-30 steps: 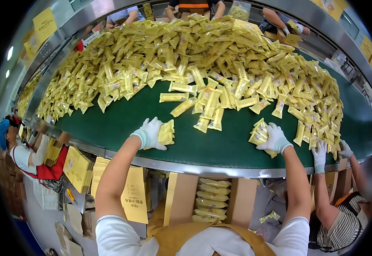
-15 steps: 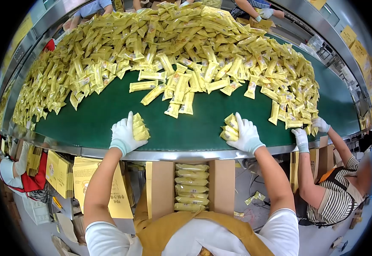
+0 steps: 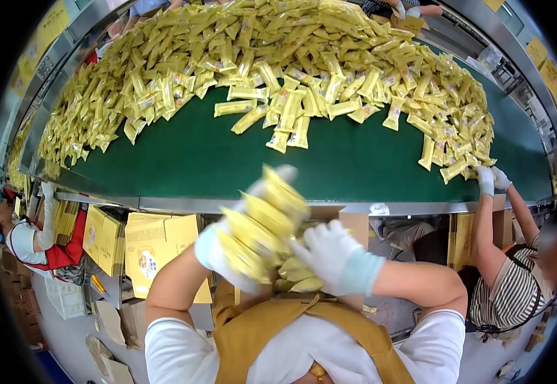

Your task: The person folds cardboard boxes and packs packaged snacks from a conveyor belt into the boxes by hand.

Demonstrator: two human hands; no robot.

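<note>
Both my hands wear white gloves. My left hand [image 3: 243, 237], blurred by motion, is wrapped round a row of several yellow packets [image 3: 262, 221], raised over the cardboard box. My right hand [image 3: 336, 256] is beside it, its fingers closed on more yellow packets [image 3: 296, 272] at the box opening. Only parts of the cardboard box [image 3: 355, 224] show behind my hands. Beyond them, a large heap of yellow packets [image 3: 278, 51] lies on the green belt [image 3: 195, 160].
A metal edge [image 3: 202, 205] runs along the belt. Flattened yellow cartons [image 3: 160, 246] stand at the left. A co-worker in a striped top [image 3: 502, 281] reaches to the heap at the right; another in a red apron [image 3: 67, 246] is at the far left.
Both hands have come back from the belt to the box and closer together, bringing packets with them. The left packets are lifted, and the box contents are now mostly covered.
</note>
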